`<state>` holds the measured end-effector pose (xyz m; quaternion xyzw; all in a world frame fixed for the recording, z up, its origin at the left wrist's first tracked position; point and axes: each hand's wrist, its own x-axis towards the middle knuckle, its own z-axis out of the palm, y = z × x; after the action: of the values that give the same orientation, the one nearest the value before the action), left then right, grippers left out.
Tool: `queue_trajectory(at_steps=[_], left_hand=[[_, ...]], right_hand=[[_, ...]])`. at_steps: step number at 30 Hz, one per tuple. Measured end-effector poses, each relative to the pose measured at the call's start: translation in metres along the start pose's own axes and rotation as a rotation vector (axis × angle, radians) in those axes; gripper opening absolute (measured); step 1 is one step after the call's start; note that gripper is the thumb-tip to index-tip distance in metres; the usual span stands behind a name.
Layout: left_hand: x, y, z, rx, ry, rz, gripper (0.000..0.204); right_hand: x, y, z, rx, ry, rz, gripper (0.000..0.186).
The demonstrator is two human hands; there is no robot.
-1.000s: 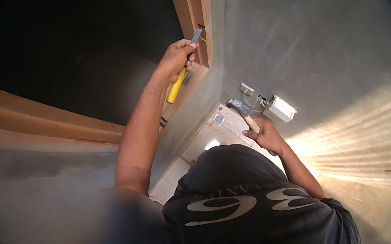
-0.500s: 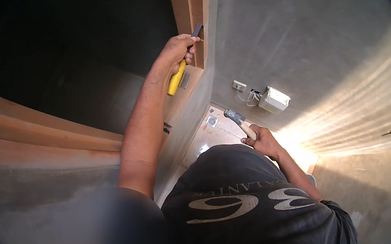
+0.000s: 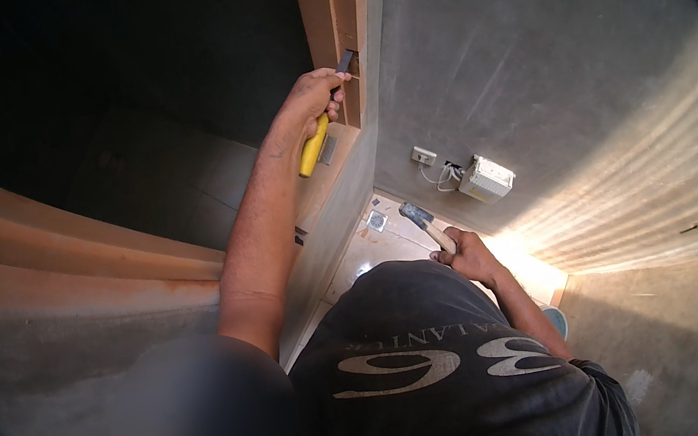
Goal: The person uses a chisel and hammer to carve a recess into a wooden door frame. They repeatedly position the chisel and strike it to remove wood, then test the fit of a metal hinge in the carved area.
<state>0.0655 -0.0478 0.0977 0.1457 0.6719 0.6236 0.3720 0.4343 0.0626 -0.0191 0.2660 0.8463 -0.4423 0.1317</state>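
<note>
My left hand (image 3: 314, 97) is closed round a chisel with a yellow handle (image 3: 313, 151); its metal blade (image 3: 345, 61) reaches into a small cut recess (image 3: 354, 71) in the orange-brown wooden door frame (image 3: 344, 2). A metal hinge plate (image 3: 327, 151) sits lower on the frame. My right hand (image 3: 466, 253) grips a hammer with a pale wooden handle (image 3: 444, 240) and a worn metal head (image 3: 415, 214), held low above the tiled floor, apart from the chisel.
A grey wall (image 3: 536, 34) on the right carries a socket (image 3: 424, 155) and a white box (image 3: 487, 178) with cables. A drain (image 3: 376, 220) is in the tiled floor. A dark doorway opens at upper left. Part of a round blue-grey object (image 3: 557, 321) shows behind my right arm.
The chisel blade has moved into the recess in the frame. The hammer and my right hand have shifted slightly; the view has turned a little, showing more floor at the right.
</note>
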Motion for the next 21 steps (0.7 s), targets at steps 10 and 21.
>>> queue_trajectory(at_steps=[10,21], left_hand=[[-0.0061,0.0015,0.0009,0.030,0.006,0.026,0.021],[-0.0036,0.0032,-0.0027,-0.010,-0.014,-0.005,0.021]], right_hand=[[0.0039,0.0042,0.0028,0.001,-0.031,0.019,0.032],[0.0085,0.0036,0.0000,0.005,-0.052,-0.002,0.033]])
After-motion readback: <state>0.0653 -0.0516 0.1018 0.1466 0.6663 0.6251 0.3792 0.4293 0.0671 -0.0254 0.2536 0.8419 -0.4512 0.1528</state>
